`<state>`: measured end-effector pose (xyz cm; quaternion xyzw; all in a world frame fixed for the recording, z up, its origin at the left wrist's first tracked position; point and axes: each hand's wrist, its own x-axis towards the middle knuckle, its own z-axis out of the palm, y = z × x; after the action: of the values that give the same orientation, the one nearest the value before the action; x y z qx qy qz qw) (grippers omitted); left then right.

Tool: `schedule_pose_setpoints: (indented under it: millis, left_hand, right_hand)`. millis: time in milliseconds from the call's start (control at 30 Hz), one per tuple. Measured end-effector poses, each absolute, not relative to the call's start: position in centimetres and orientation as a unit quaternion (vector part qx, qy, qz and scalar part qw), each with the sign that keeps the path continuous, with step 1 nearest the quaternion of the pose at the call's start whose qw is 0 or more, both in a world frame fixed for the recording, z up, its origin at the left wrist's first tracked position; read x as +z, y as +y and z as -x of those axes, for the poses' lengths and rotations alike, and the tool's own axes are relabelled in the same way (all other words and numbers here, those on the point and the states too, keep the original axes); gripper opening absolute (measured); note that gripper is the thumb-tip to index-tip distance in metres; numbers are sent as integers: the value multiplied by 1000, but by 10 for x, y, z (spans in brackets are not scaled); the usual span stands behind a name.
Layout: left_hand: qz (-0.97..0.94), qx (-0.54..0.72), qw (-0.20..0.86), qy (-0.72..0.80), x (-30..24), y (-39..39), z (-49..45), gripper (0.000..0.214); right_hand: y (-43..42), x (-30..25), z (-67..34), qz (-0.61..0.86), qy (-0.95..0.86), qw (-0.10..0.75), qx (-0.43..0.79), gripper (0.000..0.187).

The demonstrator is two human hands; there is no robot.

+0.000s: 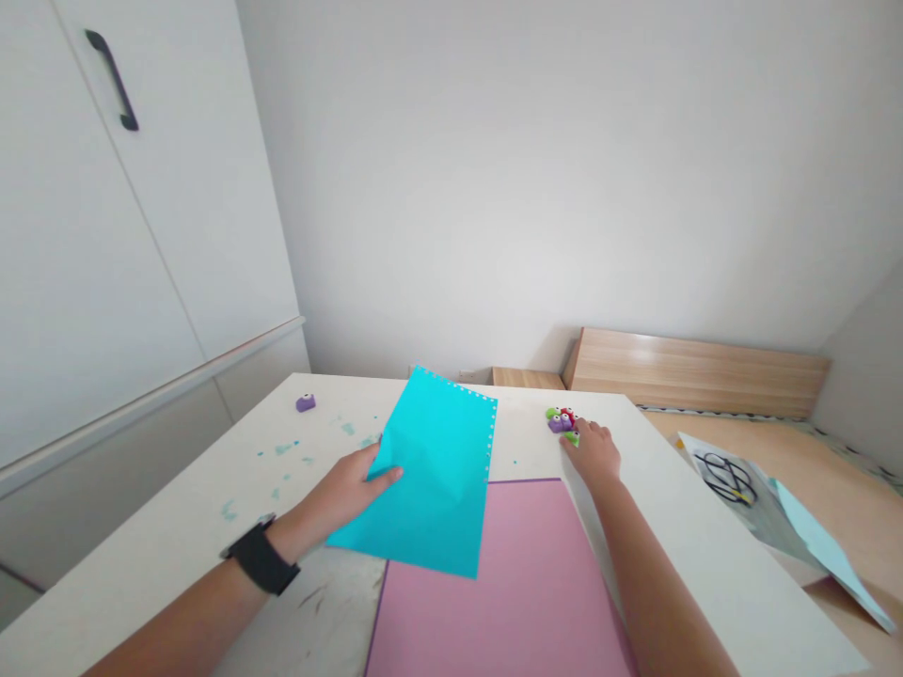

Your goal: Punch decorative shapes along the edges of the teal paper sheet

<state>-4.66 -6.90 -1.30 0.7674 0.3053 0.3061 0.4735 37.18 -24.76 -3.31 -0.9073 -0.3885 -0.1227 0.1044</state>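
Note:
My left hand point(349, 491), a black watch on its wrist, pinches the left edge of a cyan paper sheet point(437, 470) and holds it tilted above the white table point(169, 536). Small punched holes run along the sheet's top and right edges. My right hand point(596, 449) reaches to a cluster of small craft punches point(562, 419), green, red and purple, and its fingers close on a green one. A pink sheet point(508, 583) lies flat on the table below the cyan one.
One purple punch point(306, 403) sits alone at the table's far left, with cyan paper scraps point(286, 449) scattered near it. A plastic bag point(748, 489) lies on the wooden surface to the right. White cabinet doors point(105, 216) stand at left.

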Motion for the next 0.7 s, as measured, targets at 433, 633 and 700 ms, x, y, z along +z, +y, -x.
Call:
schedule_pose_setpoints:
  millis: [433, 633, 700]
  left_hand:
    - [-848, 217, 332, 352, -19, -54, 51, 63]
    - [-855, 203, 324, 350, -20, -52, 54, 57]
    - [-847, 213, 333, 356, -18, -52, 53, 58]
  right_hand:
    - [-239, -36, -361, 924, -371, 85, -24, 32]
    - [-238, -29, -356, 903, -395, 165, -32, 33]
    - [-235, -28, -345, 856, -436, 278, -18, 32]
